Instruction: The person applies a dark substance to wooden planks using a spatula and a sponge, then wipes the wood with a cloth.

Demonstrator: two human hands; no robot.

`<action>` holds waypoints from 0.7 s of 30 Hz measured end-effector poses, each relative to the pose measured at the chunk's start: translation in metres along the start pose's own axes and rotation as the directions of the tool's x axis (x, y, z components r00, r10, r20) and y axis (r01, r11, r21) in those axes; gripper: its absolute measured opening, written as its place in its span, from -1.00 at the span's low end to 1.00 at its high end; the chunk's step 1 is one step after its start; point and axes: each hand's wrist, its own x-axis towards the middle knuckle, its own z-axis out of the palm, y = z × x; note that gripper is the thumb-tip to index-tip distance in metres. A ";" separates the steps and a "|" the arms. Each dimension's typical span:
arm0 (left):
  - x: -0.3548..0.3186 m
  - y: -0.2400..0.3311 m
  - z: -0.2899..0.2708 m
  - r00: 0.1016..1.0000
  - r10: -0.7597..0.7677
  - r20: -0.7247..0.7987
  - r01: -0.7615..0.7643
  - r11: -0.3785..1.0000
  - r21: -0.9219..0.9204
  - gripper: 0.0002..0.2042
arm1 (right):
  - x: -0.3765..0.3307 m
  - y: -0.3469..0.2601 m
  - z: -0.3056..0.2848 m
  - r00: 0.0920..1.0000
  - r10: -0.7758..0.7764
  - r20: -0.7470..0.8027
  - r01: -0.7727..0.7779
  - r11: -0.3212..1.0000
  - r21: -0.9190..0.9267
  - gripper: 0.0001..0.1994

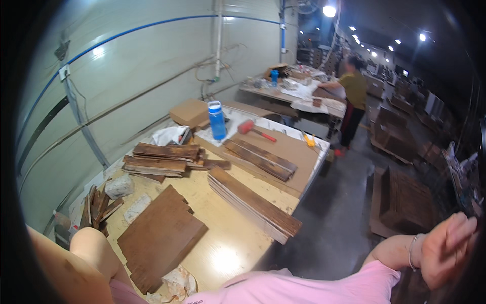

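Observation:
My right hand [446, 249] is raised at the right edge, a bracelet [414, 252] on its wrist. Its fingers are bent inward; anything in them is hidden toward the dark rim. My left arm [76, 263] comes up at the lower left, bent, and its hand is out of sight. In front of me on the pale table [228, 230] lies a dark brown wood panel [159, 233] with a stepped edge. Right of it sits a stack of long brown planks [253, 200]. More short planks [162, 158] are piled behind, beside a blue bottle [216, 121].
A red-headed mallet [255, 129], two planks [260, 158] and a yellow-handled tool [308, 139] lie on cardboard at the far end. Wood offcuts [93, 207] stand at the left. Another person [352, 96] is at a farther table. Stacked brown panels [405, 200] stand on the right floor.

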 end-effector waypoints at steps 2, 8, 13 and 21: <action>0.005 -0.003 0.011 1.000 0.010 -0.012 -0.011 0.999 -0.044 -0.64 | -0.014 0.007 -0.006 0.992 -0.028 -0.119 0.006 0.984 -0.175 -0.68; 0.010 -0.013 0.041 0.999 0.042 -0.027 -0.045 0.991 -0.127 -0.65 | -0.072 0.034 -0.011 0.932 0.202 -0.299 -0.348 0.728 -0.591 -0.66; 0.019 -0.005 0.031 0.998 0.032 0.058 -0.027 0.996 -0.087 -0.66 | -0.126 0.055 0.033 0.668 0.645 -0.371 -0.742 0.544 -0.391 -0.82; -0.103 -0.034 0.161 0.599 0.048 0.799 0.170 0.968 -0.185 -0.55 | -0.203 0.065 0.117 0.690 0.690 0.216 -0.506 0.674 -0.538 -0.89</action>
